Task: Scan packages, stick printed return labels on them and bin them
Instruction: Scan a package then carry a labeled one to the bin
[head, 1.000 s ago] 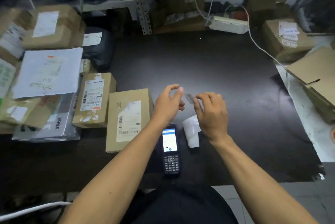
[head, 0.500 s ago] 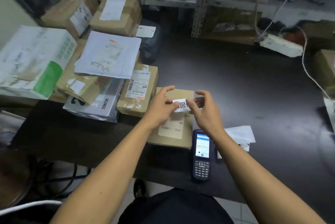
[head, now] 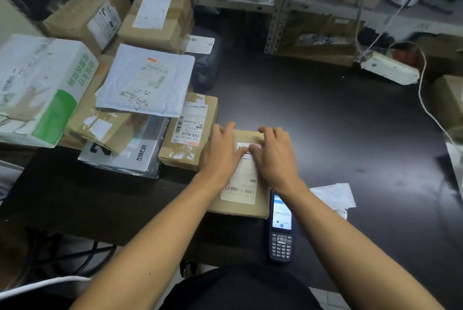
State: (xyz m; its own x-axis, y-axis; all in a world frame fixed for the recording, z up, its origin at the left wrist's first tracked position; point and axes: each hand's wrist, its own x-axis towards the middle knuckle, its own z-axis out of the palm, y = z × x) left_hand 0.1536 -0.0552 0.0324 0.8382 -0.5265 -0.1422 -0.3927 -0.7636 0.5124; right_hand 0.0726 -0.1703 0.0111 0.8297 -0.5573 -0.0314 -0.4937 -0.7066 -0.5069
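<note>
surface: dark table (head: 313,114) | on it: cardboard parcels (head: 188,131), handheld scanner (head: 281,227), white paper (head: 333,195)

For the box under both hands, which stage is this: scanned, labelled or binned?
Labelling. Both the left hand and the right hand press a small printed label flat onto the brown box. The scanner lies lit beside it; whether this box was scanned isn't shown. Binning remains, as do the stacked parcels.

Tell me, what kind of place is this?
Probably a parcel-handling or returns room: labelled cardboard parcels pile up on a dark table, a handheld scanner lies by a box being labelled, and metal shelving stands behind.
</note>
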